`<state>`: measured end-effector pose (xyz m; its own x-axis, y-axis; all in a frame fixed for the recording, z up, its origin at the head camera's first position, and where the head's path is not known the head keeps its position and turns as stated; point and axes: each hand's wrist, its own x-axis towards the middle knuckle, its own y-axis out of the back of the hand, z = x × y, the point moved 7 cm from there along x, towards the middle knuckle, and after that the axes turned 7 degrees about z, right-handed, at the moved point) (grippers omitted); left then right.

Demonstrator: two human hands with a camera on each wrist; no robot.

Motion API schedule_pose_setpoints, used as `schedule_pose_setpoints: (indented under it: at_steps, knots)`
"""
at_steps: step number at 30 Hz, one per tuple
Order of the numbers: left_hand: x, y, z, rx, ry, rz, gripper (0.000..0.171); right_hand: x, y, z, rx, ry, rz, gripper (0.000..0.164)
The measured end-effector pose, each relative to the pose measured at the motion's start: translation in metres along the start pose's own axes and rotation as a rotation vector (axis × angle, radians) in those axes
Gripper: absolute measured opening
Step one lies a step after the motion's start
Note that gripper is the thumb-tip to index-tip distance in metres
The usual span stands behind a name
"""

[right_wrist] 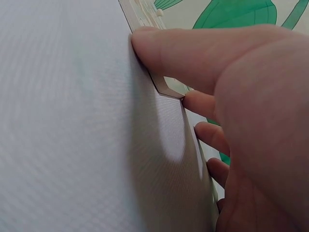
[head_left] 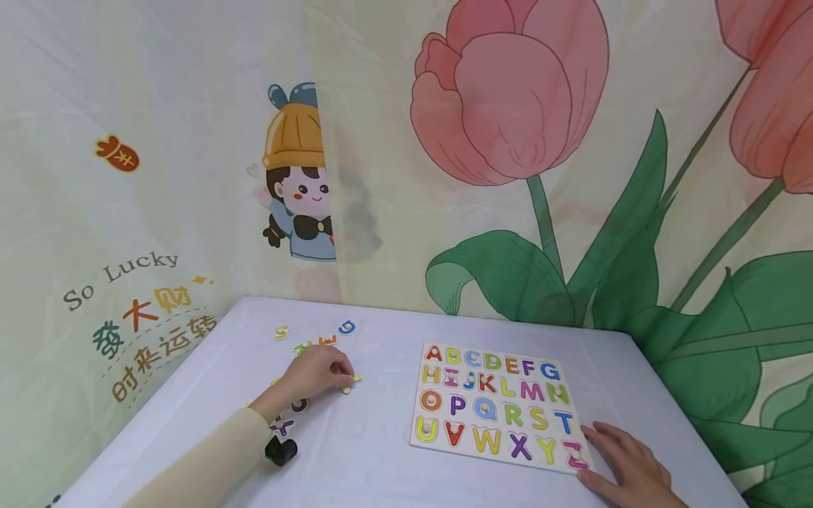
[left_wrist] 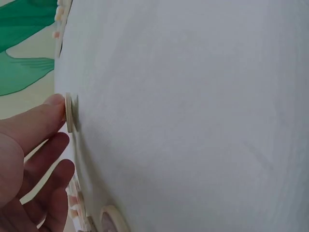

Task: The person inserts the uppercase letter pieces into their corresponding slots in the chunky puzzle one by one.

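In the head view my left hand (head_left: 315, 372) is over the left part of the table, with a small yellow letter piece (head_left: 356, 379) at its fingertips. Seen from the left wrist, thumb and fingers pinch this thin wooden letter piece (left_wrist: 68, 112) edge-on, close to the white cloth; its exact letter is hidden. My right hand (head_left: 625, 462) rests at the near right corner of the alphabet puzzle board (head_left: 466, 451). From the right wrist, the thumb lies along one edge of the board (right_wrist: 170, 91) and a fingertip touches near its corner, the fingers loosely extended.
Loose letters lie around the left hand: a yellow S (head_left: 281, 332), a blue G (head_left: 346, 327), an orange E (head_left: 327, 340) and purple pieces (head_left: 281, 427) partly behind the forearm. A small black object (head_left: 281, 450) stands beside the sleeve. A printed curtain (head_left: 381, 212) hangs behind the table.
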<state>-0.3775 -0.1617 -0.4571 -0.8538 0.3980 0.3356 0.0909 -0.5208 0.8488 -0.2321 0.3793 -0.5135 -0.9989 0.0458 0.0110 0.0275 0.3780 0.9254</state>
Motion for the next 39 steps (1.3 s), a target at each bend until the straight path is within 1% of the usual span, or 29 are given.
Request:
schedule_pose_setpoints:
  at_steps: [3,6,9,12,14,16,19,22,27,29,32,35,37,39]
  knots:
    - [-0.002,-0.001,-0.001,-0.013,0.014,0.001,0.013,0.000,-0.001,-0.001,0.003,0.010,-0.004,0.089]
    - [-0.004,0.001,0.002,-0.053,-0.026,-0.023,0.010,0.000,0.000,-0.002,0.005,0.014,-0.004,0.089]
    - [-0.004,0.004,0.001,-0.103,-0.056,-0.077,0.010,0.001,0.000,-0.001,0.002,0.017,0.000,0.089]
    - [-0.004,0.005,-0.003,-0.143,-0.054,-0.148,0.017,0.000,0.000,0.000,-0.004,0.019,0.009,0.089]
    - [-0.004,0.005,-0.004,-0.153,-0.054,-0.190,0.020,0.000,0.000,0.001,-0.009,0.018,0.016,0.090]
    - [-0.003,0.006,-0.003,-0.154,-0.073,-0.223,0.022,-0.001,0.001,0.001,-0.010,0.015,0.021,0.090]
    - [-0.001,0.006,-0.001,-0.150,-0.105,-0.247,0.023,-0.001,0.002,0.000,-0.011,0.015,0.022,0.090]
    - [0.001,0.006,0.000,-0.142,-0.129,-0.251,0.022,-0.002,0.002,-0.002,-0.009,0.013,0.014,0.089]
    - [0.003,0.002,-0.003,-0.140,-0.143,-0.246,0.017,-0.003,0.004,-0.006,-0.001,0.019,0.007,0.088]
    - [0.003,0.001,-0.005,-0.144,-0.144,-0.239,0.015,-0.002,0.005,-0.008,-0.007,0.027,0.011,0.087]
    - [0.004,0.000,-0.005,-0.149,-0.158,-0.209,0.014,-0.002,0.005,-0.009,-0.012,0.032,0.013,0.087]
    - [0.009,-0.002,0.003,-0.159,-0.166,-0.153,0.013,-0.002,0.004,-0.008,-0.011,0.028,0.009,0.087]
    - [0.016,-0.006,0.014,-0.154,-0.158,-0.108,0.013,-0.002,0.003,-0.006,-0.008,0.021,0.009,0.088]
    - [0.025,-0.013,0.030,-0.145,-0.136,-0.082,0.013,-0.002,0.001,-0.003,-0.002,0.015,0.009,0.089]
